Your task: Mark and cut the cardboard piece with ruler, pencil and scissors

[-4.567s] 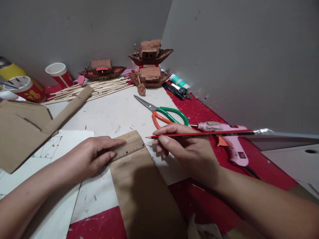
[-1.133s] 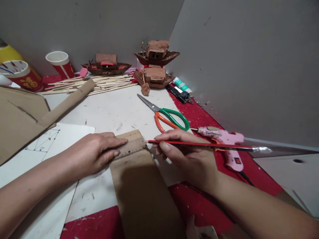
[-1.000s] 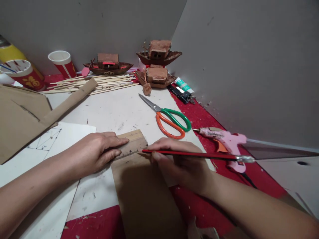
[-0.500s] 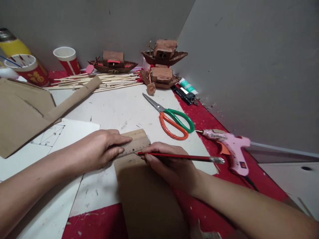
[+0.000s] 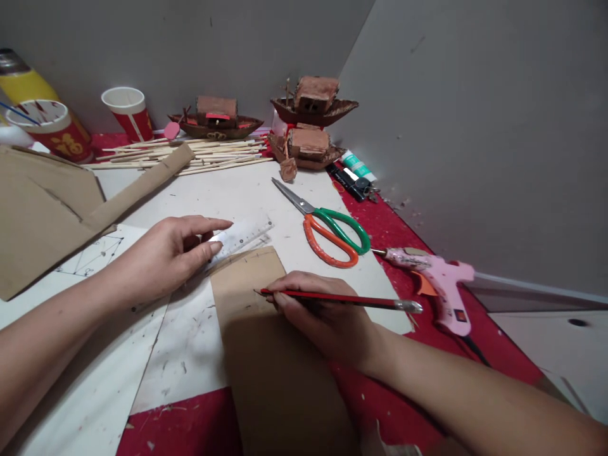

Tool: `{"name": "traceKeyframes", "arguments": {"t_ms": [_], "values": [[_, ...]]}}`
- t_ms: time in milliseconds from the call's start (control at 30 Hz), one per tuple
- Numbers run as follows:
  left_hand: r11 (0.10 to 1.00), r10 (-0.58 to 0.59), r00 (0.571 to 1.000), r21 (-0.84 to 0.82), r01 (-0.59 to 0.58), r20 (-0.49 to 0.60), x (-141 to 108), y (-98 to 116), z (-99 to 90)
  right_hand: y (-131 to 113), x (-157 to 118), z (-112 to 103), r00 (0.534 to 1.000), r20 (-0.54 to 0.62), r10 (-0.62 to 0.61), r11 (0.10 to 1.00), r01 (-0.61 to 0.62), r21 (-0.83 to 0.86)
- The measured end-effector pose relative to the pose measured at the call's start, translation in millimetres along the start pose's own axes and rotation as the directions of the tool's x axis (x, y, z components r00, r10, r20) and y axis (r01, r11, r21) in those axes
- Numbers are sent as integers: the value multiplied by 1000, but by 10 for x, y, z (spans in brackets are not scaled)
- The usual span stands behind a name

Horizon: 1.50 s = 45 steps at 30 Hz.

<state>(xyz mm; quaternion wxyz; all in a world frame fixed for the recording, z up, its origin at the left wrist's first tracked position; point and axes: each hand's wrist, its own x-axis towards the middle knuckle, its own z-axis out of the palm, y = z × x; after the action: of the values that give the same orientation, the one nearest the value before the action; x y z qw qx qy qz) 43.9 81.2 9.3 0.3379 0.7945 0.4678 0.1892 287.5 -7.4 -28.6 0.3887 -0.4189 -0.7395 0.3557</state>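
My left hand [image 5: 183, 250] holds a clear plastic ruler [image 5: 244, 237] between thumb and fingers, just beyond the far edge of a brown cardboard strip [image 5: 251, 323]. The strip reaches toward me and lies partly in shadow. In my right hand [image 5: 318, 310] is a red and black pencil [image 5: 361, 299], its tip at the cardboard near a small mark. That hand rests on the strip's right side, with the pencil's silver end pointing right.
Scissors [image 5: 327, 231] and a pink glue gun [image 5: 441, 282] lie to the right. Thin sticks [image 5: 213, 152], model boats [image 5: 313, 149] and paper cups [image 5: 126, 111] stand or lie at the back. Folded cardboard [image 5: 42, 209] and a drawn-on sheet [image 5: 102, 250] are at left.
My left hand has moved the ruler away from me, off the cardboard and onto the white surface beyond it. My right hand has hardly moved.
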Motion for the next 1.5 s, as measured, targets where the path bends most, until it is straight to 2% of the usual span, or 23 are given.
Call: {"name": "traceKeyframes", "arguments": {"t_ms": [333,733,933,1067,1133,1233,1400,1500], "values": [[1000,4,1000,-28,-3,21,-10,28,31,8,-21,-2,999,23,41,999,-41,18],[999,32,998,6,-32,50,-20,27,55,-30,-2,26,997,-38,68,997,-67,40],[1000,22,997,2,-22,71,-48,86,36,-22,-25,9,998,-25,55,996,-53,71],[999,22,999,27,-23,43,-90,236,9,-89,-95,-71,992,-89,88,983,-71,170],[997,45,998,61,-48,50,-113,336,19,-150,-136,-130,983,-166,74,982,-43,184],[990,101,989,92,-111,105,-141,441,77,-250,-189,-210,945,-323,49,977,22,213],[979,176,957,58,-195,231,-166,392,191,-357,-228,-274,866,-490,102,954,54,294],[982,164,955,50,-182,246,-149,314,193,-363,-205,-279,863,-492,117,953,42,300]]}}
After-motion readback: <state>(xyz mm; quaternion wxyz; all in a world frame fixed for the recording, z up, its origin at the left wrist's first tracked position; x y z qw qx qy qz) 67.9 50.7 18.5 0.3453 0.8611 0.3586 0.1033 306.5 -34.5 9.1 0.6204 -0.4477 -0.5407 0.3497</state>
